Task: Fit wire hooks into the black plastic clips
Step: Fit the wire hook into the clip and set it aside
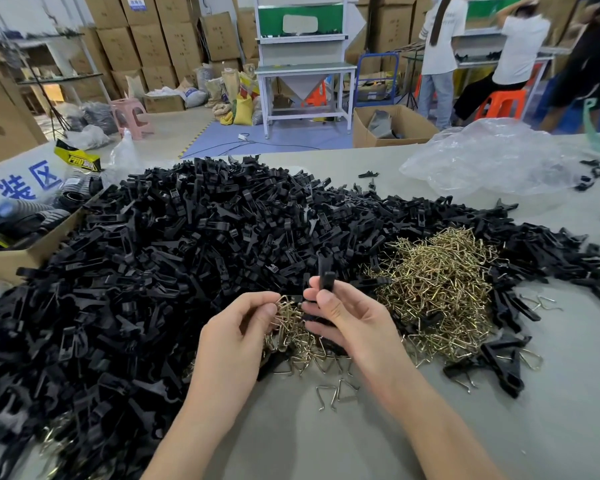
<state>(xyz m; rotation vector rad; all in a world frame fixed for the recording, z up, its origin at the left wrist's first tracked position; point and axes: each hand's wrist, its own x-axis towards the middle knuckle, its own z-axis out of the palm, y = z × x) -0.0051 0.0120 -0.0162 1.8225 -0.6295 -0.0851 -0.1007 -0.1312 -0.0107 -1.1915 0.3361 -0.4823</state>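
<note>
Pinching a likely springy hook (285, 304), left grip (236, 336) faces right grip (349, 320), at 3 o'clock, clasping a stiff-looking clip (327, 281) mid-body.

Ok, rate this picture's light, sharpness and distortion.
Head view: soft, even light, faint shadows under the left hand and right hand; the narrow black plastic clip in the right and the brass-coloured wire hook pinched by the left are sharp; the white blue-lettered sign at left smears; edges bend.
</note>
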